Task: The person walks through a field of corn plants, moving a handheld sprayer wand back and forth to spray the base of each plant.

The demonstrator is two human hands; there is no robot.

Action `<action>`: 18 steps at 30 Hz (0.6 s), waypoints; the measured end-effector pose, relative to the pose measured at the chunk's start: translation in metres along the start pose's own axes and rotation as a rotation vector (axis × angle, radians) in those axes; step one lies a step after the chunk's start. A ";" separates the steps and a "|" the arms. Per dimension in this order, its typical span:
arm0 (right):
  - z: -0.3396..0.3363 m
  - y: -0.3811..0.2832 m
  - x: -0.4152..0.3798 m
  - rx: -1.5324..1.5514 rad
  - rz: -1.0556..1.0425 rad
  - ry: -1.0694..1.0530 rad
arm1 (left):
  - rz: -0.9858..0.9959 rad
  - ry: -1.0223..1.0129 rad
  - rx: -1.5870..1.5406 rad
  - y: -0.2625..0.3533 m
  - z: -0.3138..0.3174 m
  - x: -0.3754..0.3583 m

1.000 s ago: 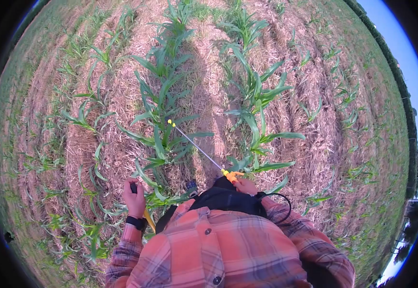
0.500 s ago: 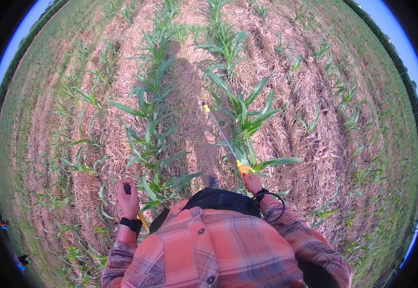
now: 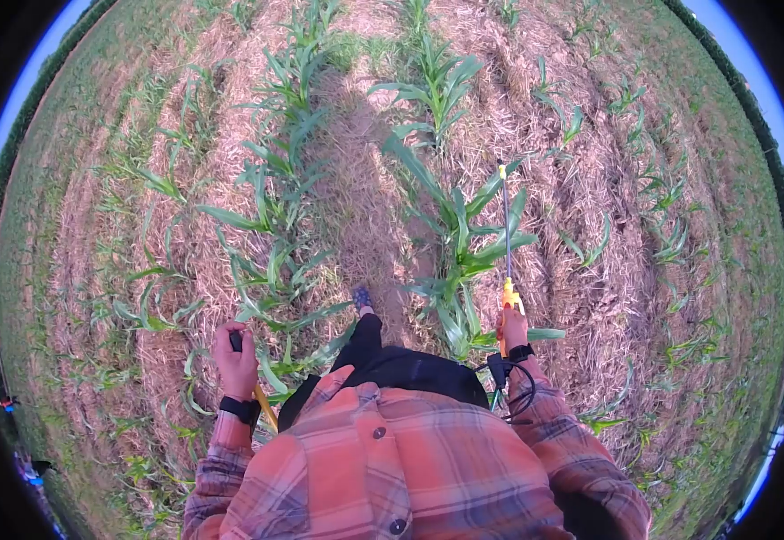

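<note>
My right hand point(image 3: 513, 328) is closed around the yellow handle of a spray wand point(image 3: 507, 236). The wand's thin dark tube points forward, with its yellow tip over the leaves right of the near corn plant point(image 3: 464, 234). A dark cable loops beside my right wrist. On the left, my left hand point(image 3: 236, 360) is wrapped round the black grip of a lever point(image 3: 267, 407), whose yellow shaft runs down beside my body. Corn leaves lie close to the right of this hand.
Rows of young corn point(image 3: 270, 211) run forward on both sides of a shaded straw-covered strip point(image 3: 356, 198). My shoe point(image 3: 362, 299) stands on that strip. More plants grow farther right and left. Small figures show at the far lower left edge.
The wand has swung right, from the strip between the rows to the right side of the near corn plant. My right hand moved right with it. My leg and shoe have come forward into view.
</note>
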State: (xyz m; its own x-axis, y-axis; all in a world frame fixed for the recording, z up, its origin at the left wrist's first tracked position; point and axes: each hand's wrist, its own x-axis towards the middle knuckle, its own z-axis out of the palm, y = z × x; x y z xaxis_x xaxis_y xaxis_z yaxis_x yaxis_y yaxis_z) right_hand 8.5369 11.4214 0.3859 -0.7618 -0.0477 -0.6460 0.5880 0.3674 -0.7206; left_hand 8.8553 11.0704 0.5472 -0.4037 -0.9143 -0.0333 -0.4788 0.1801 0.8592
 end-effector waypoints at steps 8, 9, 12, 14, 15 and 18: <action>0.061 -0.031 0.034 -0.156 0.071 -0.146 | 0.033 -0.014 -0.070 -0.011 0.051 0.093; 0.071 -0.037 0.039 -0.216 0.042 -0.186 | 0.026 -0.012 -0.047 -0.010 0.051 0.103; 0.107 -0.058 0.058 -0.377 0.010 -0.237 | -0.119 -0.015 -0.107 -0.006 0.050 0.132; 0.132 -0.071 0.067 -0.477 -0.048 -0.284 | -0.124 0.010 -0.133 -0.009 0.053 0.149; 0.145 -0.080 0.070 -0.574 -0.108 -0.328 | -0.114 0.018 -0.094 -0.012 0.054 0.158; 0.176 -0.100 0.079 -0.685 -0.192 -0.477 | -0.111 0.015 -0.045 -0.010 0.062 0.180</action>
State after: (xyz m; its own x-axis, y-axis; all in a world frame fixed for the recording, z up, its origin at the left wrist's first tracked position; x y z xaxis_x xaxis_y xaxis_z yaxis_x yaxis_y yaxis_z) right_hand 8.4654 11.2177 0.3623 -0.5453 -0.4956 -0.6760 0.0499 0.7859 -0.6164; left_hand 8.7389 10.9269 0.5012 -0.3381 -0.9331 -0.1223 -0.4846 0.0612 0.8726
